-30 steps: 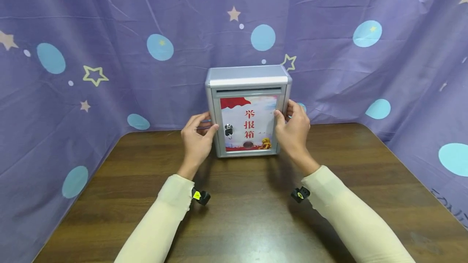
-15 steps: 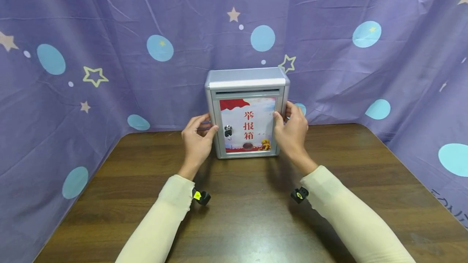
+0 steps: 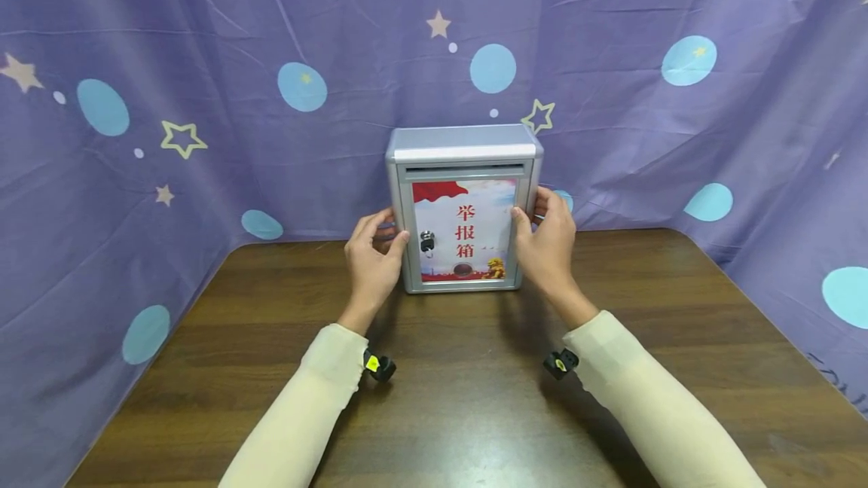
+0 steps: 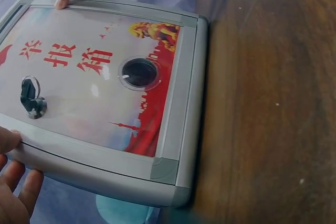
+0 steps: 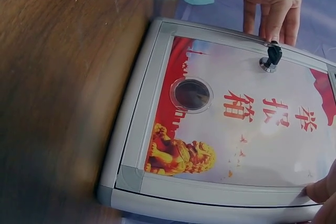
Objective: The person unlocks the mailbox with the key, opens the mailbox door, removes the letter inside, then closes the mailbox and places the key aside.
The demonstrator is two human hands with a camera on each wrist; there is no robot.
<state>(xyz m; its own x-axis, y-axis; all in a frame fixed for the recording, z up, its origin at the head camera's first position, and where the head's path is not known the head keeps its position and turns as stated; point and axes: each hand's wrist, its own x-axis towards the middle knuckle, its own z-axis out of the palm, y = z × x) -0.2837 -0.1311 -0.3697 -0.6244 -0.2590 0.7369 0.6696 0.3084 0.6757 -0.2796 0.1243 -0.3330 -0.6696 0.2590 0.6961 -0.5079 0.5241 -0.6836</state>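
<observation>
A silver metal report box [image 3: 468,153] stands upright at the back of the wooden table, its printed front facing me. Red Chinese characters run down its panel, with a slot along the top. My left hand [image 3: 373,258] grips its left side, thumb on the front edge and fingers along the side. On the opposite side my right hand [image 3: 549,243] holds it the same way, thumb on the front frame. A small black key [image 4: 27,94] with a ring sits in the lock on the box's left. Low on the panel is a round dark window [image 5: 192,95].
The brown wooden table [image 3: 447,382] stretches from the box toward me. Right behind it hangs a purple curtain [image 3: 366,13] with stars and blue dots, which also closes off both sides. Black wrist cameras sit at both sleeves.
The box's top dips slightly in the head view between the first and second frames. Both hands stay at its sides; the whole view has shifted slightly since.
</observation>
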